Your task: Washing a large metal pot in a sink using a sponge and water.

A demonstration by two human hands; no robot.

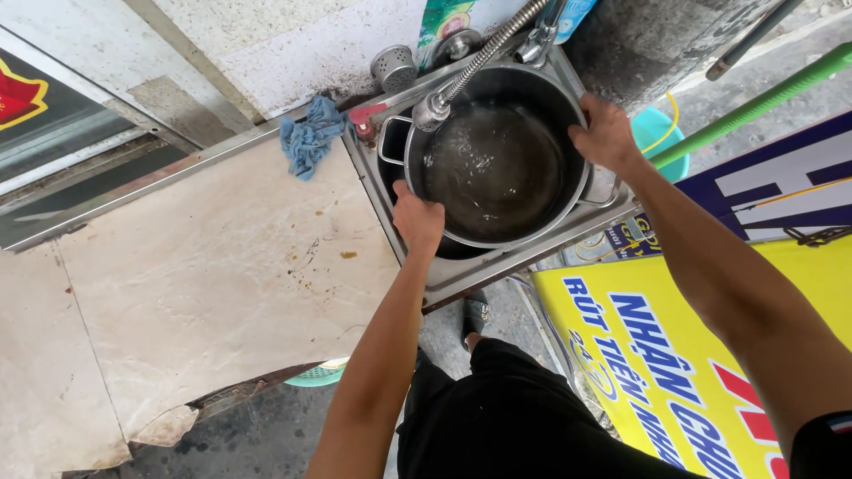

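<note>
The large steel pot (497, 164) sits in the basin of a small steel sink (461, 266), nearly filling it, with a shallow pool of water glinting on its dark bottom. The left hand (417, 217) grips the pot's near rim, fingers curled over the edge; the right hand (603, 133) clasps the far rim on the opposite side, so both hands are closed on the pot. A flexible metal faucet hose (484, 58) bends down from the tap, and its spray head hangs just over the pot's left edge.

A crumpled blue cloth (311, 137) lies just left of the sink, at the back of a stained, cracked beige stone counter (195, 284). Between cloth and sink sits a small red object (366, 115), too small to identify. A perforated metal cup (393, 66) stands at the sink's back corner, and a colourful green-and-blue package (444, 22) leans against the wall behind it.

To the right, below the sink, a large yellow sign (648, 372) with blue and red lettering lies slanted beside the person's dark trousers. Above it lies a dark blue sign with white letters (763, 182). A green pole (763, 98) slants across the upper right, and a teal bucket (661, 133) shows behind the right wrist. At far left, a dark panel bears a red and yellow emblem (18, 93).
</note>
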